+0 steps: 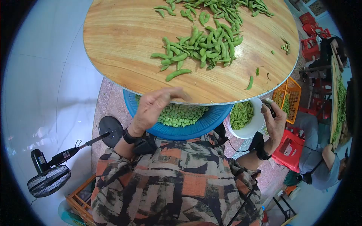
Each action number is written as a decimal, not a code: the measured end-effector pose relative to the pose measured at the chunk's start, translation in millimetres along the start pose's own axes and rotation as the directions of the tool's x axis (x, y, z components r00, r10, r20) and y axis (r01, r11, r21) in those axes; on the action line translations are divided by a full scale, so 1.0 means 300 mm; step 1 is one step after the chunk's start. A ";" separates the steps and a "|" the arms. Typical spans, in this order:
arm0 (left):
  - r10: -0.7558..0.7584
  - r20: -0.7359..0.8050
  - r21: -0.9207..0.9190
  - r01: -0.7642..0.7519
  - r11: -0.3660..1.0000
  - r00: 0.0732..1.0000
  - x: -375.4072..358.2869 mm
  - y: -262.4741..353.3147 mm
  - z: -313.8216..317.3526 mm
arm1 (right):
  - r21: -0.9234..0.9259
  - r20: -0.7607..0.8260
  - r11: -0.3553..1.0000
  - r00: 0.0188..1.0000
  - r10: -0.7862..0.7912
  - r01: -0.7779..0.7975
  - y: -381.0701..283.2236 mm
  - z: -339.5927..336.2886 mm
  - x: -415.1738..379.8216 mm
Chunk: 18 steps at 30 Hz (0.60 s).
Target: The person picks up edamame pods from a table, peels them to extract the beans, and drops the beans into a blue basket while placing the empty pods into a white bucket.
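Observation:
My left hand [152, 109] is at the near edge of the round wooden table [120, 49], its fingers stretched out to the right, with nothing visible in them. Beneath it sits a blue basin [166, 133] holding shelled green beans [183, 115]. My right hand [274, 122] is curled beside a white bucket [258, 122] of bean pods [241, 115]. A small dark object [269, 109] shows at its thumb and fingers; its kind cannot be made out. On the tabletop lies a heap of edamame pods [211, 47], with one single pod [178, 74] nearer my left hand.
Right of the bucket stands an orange crate [292, 96] with greens inside. A red stool [288, 150] and a seated person [318, 162] at another table are further right. A black fan [49, 180] stands at left. More pods [226, 9] lie at the far side.

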<state>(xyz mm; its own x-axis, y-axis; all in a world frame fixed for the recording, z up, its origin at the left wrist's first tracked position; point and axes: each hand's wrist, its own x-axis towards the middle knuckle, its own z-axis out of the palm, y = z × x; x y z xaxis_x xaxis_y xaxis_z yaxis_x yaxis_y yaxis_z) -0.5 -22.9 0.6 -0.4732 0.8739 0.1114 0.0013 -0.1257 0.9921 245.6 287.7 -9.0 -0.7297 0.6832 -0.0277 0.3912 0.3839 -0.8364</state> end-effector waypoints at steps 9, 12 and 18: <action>0.319 -0.467 0.693 0.117 0.712 0.825 0.099 0.035 -0.089 | 0.013 0.055 0.999 0.998 -0.038 0.037 -0.051 0.034 0.011; 0.501 -0.190 0.978 0.120 0.170 0.845 0.117 0.046 -0.095 | -0.002 0.049 0.997 0.996 -0.080 0.080 -0.062 0.047 0.011; 0.233 -0.200 0.898 0.083 0.433 0.952 0.131 -0.022 -0.036 | 0.080 0.046 0.990 0.992 -0.119 0.115 -0.148 0.164 0.020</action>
<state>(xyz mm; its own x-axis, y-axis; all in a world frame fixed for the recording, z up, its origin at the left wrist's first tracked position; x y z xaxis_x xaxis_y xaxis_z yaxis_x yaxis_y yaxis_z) -28.5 7.1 -2.4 -0.6264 0.7081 0.3258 0.7521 0.4393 0.4913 196.3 244.0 1.1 -0.7958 0.6038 0.0468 0.2585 0.4085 -0.8754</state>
